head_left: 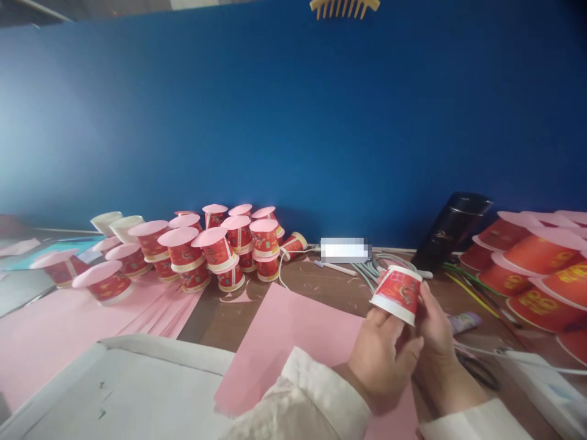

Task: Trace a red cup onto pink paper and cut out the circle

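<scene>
A red paper cup with a printed pattern and white rim is held over the table, wide rim downward and slightly tilted. My left hand supports it from below, its fingers at the rim. Around the cup's right side closes my right hand, its far fingers partly hidden. Under my hands lies a pink paper sheet. To the left, several red cups topped with pink paper discs stand in stacks. One red cup lies on its side beside them.
At the right are more red and orange cups with pink discs, a black thermos, a glue stick and a white power strip. A pen and cables lie behind. A white box lid occupies the front left.
</scene>
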`<state>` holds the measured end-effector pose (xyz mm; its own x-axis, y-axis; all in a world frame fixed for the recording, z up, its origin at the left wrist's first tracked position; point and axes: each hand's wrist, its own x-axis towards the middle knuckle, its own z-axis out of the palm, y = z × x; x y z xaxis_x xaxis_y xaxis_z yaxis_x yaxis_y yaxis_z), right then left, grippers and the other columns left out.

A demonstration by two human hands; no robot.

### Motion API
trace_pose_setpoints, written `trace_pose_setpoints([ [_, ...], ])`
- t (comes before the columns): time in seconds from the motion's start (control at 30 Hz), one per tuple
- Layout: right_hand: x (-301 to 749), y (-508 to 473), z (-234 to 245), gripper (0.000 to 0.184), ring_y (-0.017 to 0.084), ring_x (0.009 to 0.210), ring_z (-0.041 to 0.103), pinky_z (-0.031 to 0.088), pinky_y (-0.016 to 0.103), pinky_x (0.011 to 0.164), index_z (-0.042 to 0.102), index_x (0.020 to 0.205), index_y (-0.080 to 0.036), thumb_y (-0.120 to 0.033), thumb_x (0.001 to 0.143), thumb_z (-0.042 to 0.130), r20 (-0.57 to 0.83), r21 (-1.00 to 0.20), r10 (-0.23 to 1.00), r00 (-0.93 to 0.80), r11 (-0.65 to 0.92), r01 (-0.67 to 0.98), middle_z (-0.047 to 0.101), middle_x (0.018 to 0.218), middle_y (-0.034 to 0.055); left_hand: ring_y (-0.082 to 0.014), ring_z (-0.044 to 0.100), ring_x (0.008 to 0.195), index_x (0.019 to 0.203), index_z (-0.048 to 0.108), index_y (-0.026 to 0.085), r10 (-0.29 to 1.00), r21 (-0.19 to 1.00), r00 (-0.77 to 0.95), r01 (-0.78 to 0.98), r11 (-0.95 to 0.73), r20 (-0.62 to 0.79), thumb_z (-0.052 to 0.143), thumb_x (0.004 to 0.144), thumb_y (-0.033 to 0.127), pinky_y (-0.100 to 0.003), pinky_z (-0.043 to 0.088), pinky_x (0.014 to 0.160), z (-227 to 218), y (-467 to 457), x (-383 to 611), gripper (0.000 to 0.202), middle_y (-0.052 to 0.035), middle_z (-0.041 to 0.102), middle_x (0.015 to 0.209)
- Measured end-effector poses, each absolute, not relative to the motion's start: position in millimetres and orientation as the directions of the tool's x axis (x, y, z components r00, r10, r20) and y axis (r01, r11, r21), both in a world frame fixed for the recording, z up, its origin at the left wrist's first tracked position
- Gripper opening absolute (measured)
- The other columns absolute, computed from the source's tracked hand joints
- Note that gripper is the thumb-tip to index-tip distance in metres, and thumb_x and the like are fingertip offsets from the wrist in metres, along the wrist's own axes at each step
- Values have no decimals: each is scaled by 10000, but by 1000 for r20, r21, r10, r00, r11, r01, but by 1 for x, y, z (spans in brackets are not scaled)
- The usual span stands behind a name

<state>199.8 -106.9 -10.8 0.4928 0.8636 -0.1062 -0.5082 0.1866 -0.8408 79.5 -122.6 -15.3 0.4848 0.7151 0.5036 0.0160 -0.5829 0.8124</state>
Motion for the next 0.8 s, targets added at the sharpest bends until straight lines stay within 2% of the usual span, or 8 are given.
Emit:
trace_pose_setpoints([
  [0.1, 195, -107, -11, 540, 262, 894, 709, 591, 392, 796, 661, 1197, -199, -578, 814, 627, -94, -849, 849, 520, 205, -488, 739, 1074, 73, -266, 590, 1128, 1272, 604, 200, 732, 837, 462, -45, -545, 501, 493, 920, 215, -405, 482, 993, -18, -120, 80, 369, -127, 624, 1245],
  [0.2, 196, -107, -15, 540, 266, 789, 714, 588, 430, 787, 663, 1173, -188, -592, 818, 611, -90, -859, 840, 534, 206, -469, 748, 954, 78, -253, 609, 1082, 1178, 654, 185, 727, 839, 457, -85, -538, 512, 486, 920, 192, -377, 491, 960, -20, -119, 81, 308, -127, 639, 1195],
  [0.3, 199, -108, -18, 518, 273, 764, 716, 582, 445, 800, 683, 1096, -191, -627, 855, 542, -19, -905, 865, 501, 198, -376, 742, 834, 87, -246, 616, 1041, 1085, 690, 168, 740, 852, 448, -107, -513, 502, 537, 900, 209, -356, 500, 927, -22, -120, 81, 244, -124, 645, 1155],
  [0.4, 200, -109, -18, 532, 283, 829, 720, 574, 475, 837, 674, 1122, -200, -638, 885, 487, 8, -913, 900, 437, 185, -364, 745, 875, 92, -252, 607, 1072, 1155, 674, 171, 732, 854, 454, -153, -497, 508, 602, 879, 267, -348, 495, 940, -23, -121, 81, 301, -124, 635, 1196],
  [0.5, 197, -110, -18, 521, 286, 899, 715, 564, 496, 882, 645, 1207, -232, -615, 882, 508, -22, -868, 899, 437, 200, -454, 747, 982, 80, -245, 605, 1095, 1184, 662, 174, 724, 843, 449, -156, -514, 524, 535, 923, 272, -352, 482, 975, -23, -122, 80, 307, -123, 644, 1194],
  [0.67, 200, -110, -21, 545, 296, 958, 707, 570, 489, 900, 670, 1183, -245, -653, 856, 516, -62, -832, 924, 378, 161, -531, 753, 976, 85, -251, 612, 1080, 1155, 659, 184, 692, 768, 433, -1, -640, 577, 489, 928, 239, -368, 512, 948, -21, -124, 82, 288, -125, 643, 1201],
  [0.8, 204, -111, -21, 575, 288, 990, 701, 577, 467, 897, 667, 1187, -242, -680, 847, 514, -83, -766, 964, 251, 100, -635, 736, 1077, 86, -309, 604, 1086, 1206, 633, 164, 626, 590, 441, 236, -772, 643, 479, 919, 269, -456, 518, 956, -26, -121, 87, 342, -156, 654, 1173],
])
